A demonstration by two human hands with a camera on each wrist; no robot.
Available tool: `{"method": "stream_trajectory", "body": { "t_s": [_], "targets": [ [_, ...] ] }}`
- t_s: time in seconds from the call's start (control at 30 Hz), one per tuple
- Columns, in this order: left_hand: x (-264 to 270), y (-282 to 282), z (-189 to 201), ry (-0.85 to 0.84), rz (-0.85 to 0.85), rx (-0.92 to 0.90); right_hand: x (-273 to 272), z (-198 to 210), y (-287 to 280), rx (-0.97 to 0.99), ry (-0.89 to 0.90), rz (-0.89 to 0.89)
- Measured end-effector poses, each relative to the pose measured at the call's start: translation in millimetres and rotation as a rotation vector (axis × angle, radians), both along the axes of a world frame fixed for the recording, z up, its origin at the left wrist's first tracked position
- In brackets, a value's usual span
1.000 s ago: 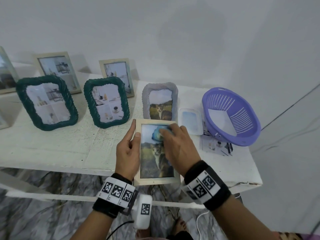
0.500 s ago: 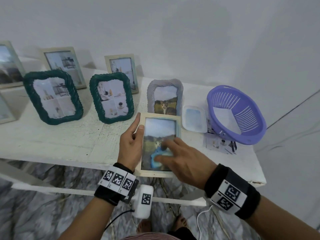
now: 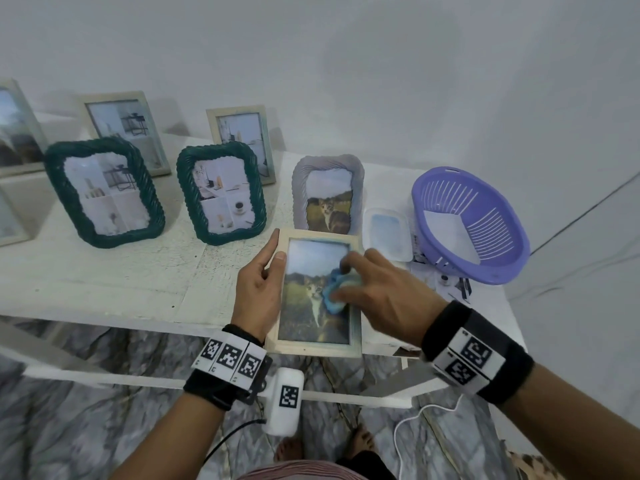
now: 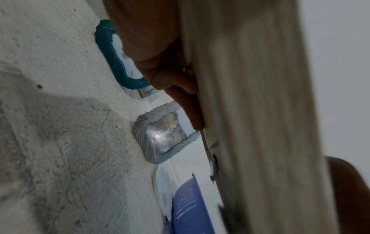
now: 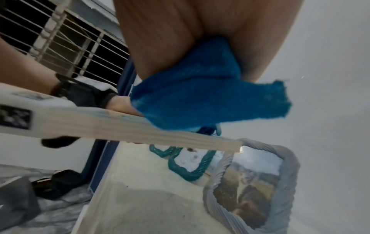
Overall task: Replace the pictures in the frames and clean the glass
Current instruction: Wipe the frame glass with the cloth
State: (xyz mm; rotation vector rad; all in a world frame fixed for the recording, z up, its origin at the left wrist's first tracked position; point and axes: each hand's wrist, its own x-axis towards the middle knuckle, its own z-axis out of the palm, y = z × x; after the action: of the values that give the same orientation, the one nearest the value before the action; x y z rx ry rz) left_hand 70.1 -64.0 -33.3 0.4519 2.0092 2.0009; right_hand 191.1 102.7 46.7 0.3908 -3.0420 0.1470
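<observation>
Left hand [image 3: 258, 289] grips wooden frame [image 3: 320, 346]; right hand [image 3: 384, 292] presses blue cloth [image 3: 334, 292] on glass.

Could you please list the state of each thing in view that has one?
Wooden frame: tilted, gripped by left hand.
Blue cloth: pressed on its glass by right hand.
Grey frame: upright.
Green frames: upright.
Purple basket: tilted.

The head view looks forward and down over the white table [image 3: 104, 278], taking in both forearms. The left wrist view sits very close against the wooden frame [image 4: 260, 110] edge, facing along the tabletop. The right wrist view looks up from beneath the palm — close, blurred. All three share the grey ribbed frame [image 3: 328, 194] — the wrist views from low down.
</observation>
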Motion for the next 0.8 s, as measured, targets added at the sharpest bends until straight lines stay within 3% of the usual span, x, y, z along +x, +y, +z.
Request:
{"method": "stream_trajectory", "body": {
  "t_s": [0.17,0.4,0.63,0.8],
  "targets": [
    [3.6,3.6,4.6,-0.013,0.0,0.025,-8.5,-3.1,2.1,0.008,0.076,-0.1],
    [-2.6,-2.3,-0.6,-0.005,0.007,-0.017,25.0,-5.3,-17.7,-0.058,-0.098,0.054],
    [5.9,6.8,2.2,-0.005,-0.016,0.02,-12.4,-3.8,8.2,-0.071,0.091,-0.176],
    [4.8,6.1,2.6,-0.014,-0.003,0.027,-1.6,-7.9,-17.1,-0.228,0.132,-0.2]
  ]
}}
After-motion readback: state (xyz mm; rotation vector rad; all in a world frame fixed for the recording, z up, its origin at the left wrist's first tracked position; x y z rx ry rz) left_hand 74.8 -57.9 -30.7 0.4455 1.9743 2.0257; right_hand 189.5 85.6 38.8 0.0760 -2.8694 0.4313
